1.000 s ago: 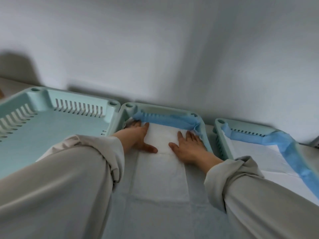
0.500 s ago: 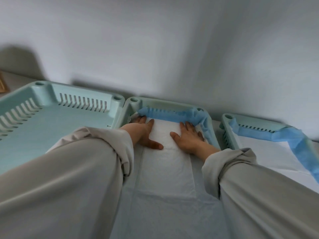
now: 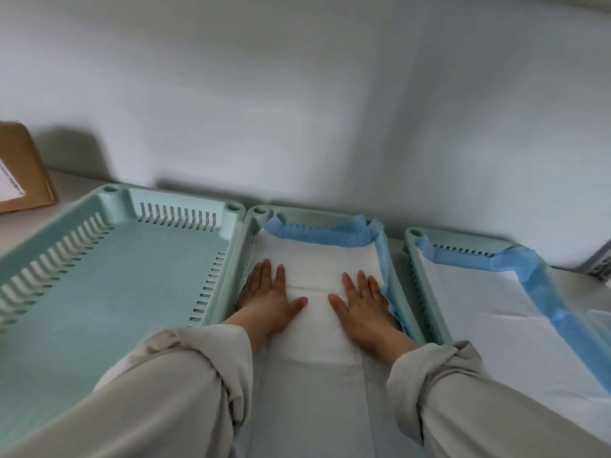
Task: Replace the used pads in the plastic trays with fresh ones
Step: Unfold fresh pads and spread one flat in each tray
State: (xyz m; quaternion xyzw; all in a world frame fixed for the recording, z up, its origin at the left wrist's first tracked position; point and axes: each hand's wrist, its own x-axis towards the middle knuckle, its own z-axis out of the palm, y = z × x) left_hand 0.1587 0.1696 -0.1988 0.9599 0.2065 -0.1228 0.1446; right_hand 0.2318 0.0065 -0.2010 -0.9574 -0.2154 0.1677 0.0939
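Three pale green plastic trays stand side by side against the wall. The middle tray (image 3: 254,214) holds a white pad (image 3: 317,259) with a blue edge folded up along its far and right walls. My left hand (image 3: 269,299) lies flat on the pad near the tray's left wall, fingers spread. My right hand (image 3: 362,304) lies flat on the pad near the right wall. The left tray (image 3: 178,196) has no pad in it. The right tray (image 3: 413,236) holds another white pad (image 3: 479,299) with a blue border.
A brown cardboard box (image 3: 20,166) stands at the far left by the wall. A grey slotted object (image 3: 600,262) shows at the right edge. The white wall rises right behind the trays.
Both hands slid back toward me along the pad from its far end and spread wider apart. The camera tilted down, bringing the box into view.
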